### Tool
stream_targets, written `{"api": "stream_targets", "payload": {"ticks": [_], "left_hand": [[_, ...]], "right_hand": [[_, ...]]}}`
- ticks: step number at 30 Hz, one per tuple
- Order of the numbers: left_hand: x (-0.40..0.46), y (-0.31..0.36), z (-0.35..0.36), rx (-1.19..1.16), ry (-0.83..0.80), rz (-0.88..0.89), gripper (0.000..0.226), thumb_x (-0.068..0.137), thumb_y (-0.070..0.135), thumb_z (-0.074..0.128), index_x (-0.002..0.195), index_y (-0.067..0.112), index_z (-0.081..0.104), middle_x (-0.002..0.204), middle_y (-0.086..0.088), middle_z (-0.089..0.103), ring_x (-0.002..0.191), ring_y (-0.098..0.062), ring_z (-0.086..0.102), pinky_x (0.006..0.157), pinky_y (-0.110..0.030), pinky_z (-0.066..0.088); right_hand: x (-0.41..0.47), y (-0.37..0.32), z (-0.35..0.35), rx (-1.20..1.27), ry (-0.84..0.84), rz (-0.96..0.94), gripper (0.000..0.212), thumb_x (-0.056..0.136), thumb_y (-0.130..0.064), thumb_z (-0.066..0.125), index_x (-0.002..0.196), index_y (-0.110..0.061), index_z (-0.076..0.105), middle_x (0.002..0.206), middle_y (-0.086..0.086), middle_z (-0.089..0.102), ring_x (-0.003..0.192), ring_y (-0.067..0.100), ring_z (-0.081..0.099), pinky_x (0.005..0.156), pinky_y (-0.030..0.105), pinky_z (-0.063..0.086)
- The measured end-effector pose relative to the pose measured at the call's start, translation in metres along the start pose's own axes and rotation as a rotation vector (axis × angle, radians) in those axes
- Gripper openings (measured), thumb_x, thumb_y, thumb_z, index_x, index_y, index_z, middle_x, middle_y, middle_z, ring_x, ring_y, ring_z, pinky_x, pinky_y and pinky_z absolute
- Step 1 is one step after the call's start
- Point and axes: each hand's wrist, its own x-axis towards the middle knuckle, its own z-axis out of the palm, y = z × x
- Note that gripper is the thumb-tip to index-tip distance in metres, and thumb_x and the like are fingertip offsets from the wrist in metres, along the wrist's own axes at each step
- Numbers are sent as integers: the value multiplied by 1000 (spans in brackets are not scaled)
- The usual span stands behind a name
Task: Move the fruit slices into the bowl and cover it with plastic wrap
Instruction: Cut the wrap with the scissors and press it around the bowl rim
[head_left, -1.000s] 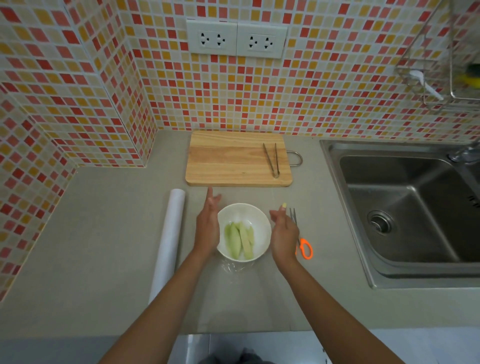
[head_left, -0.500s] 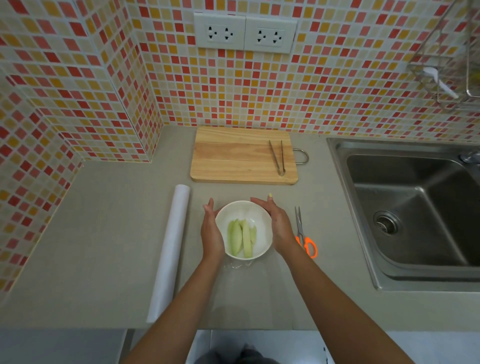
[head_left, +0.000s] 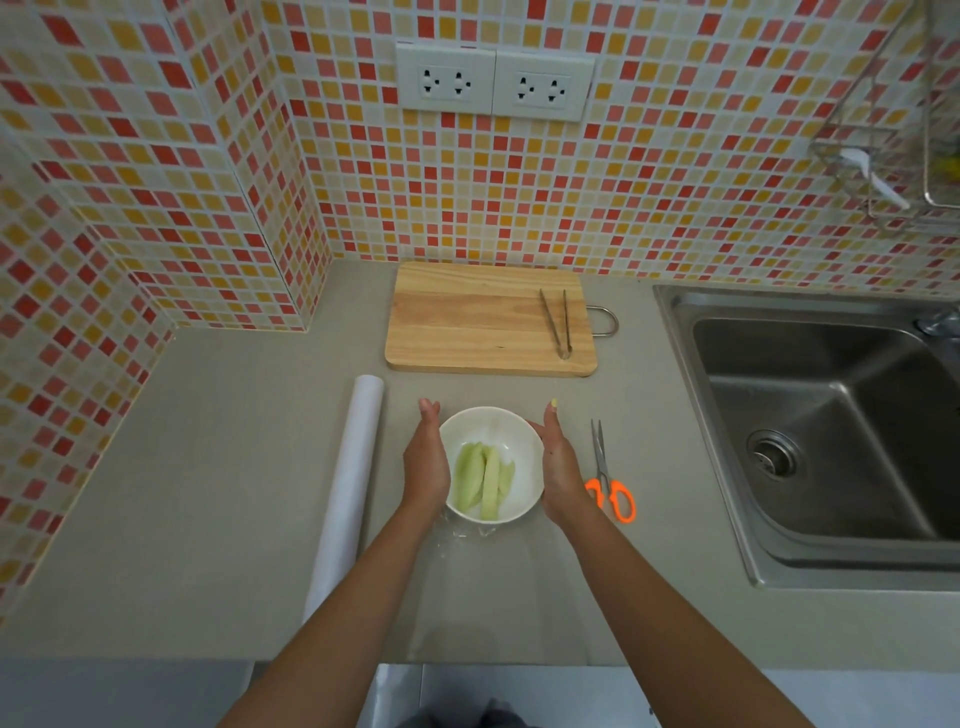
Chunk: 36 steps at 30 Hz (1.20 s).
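Note:
A white bowl (head_left: 498, 431) stands on the grey counter and holds several pale green fruit slices (head_left: 483, 480). Clear plastic wrap (head_left: 467, 532) lies over the bowl, its crinkled edge showing on the counter at the near side. My left hand (head_left: 426, 462) presses flat against the bowl's left side with straight fingers. My right hand (head_left: 558, 467) lies against the right side, fingers straight. A white roll of wrap (head_left: 348, 488) lies to the left of the bowl.
Orange-handled scissors (head_left: 608, 483) lie just right of my right hand. A wooden cutting board (head_left: 467, 322) with metal tongs (head_left: 558, 322) sits behind the bowl. A steel sink (head_left: 831, 426) fills the right side. Tiled walls close the back and left.
Both hands closed in from beside the bowl onto its sides. My right hand then slid back from the far rim to the right side.

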Motion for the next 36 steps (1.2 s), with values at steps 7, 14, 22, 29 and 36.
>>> {"api": "stream_targets", "payload": {"ticks": [7, 14, 22, 29, 36], "left_hand": [[2, 0, 0, 75, 0, 34, 67, 92, 68, 21, 124, 25, 61, 130, 5, 59, 117, -15, 53, 102, -35, 39], [8, -4, -1, 183, 37, 48, 61, 96, 62, 18, 141, 31, 45, 148, -1, 43, 138, -23, 35, 116, -41, 23], [9, 2, 3, 291, 140, 61, 67, 95, 62, 17, 104, 15, 63, 107, -3, 63, 100, -21, 56, 83, -33, 37], [12, 5, -3, 98, -147, 69, 50, 94, 65, 22, 116, 45, 62, 124, 12, 62, 115, -10, 57, 102, -33, 42], [17, 8, 4, 163, -100, -39, 79, 87, 75, 20, 121, 18, 64, 120, -2, 66, 111, -21, 60, 105, -42, 43]], "right_hand": [[-3, 5, 0, 62, 67, -6, 54, 95, -60, 31, 83, -28, 72, 78, -3, 76, 83, 18, 69, 76, 33, 53], [-7, 7, 2, 128, 99, -44, 51, 97, -56, 32, 84, -27, 72, 74, -5, 76, 75, 13, 70, 69, 30, 53], [-8, 8, 3, 42, 148, -97, 48, 100, -47, 32, 80, -28, 71, 76, -3, 73, 78, 16, 67, 72, 30, 52], [-4, -16, 2, -39, 77, -171, 34, 97, -29, 48, 104, -6, 72, 107, 16, 71, 92, 22, 65, 82, 32, 50], [-5, -11, -3, 20, -55, -144, 32, 96, -13, 46, 118, 3, 64, 111, 14, 67, 99, 24, 62, 89, 37, 49]]}}
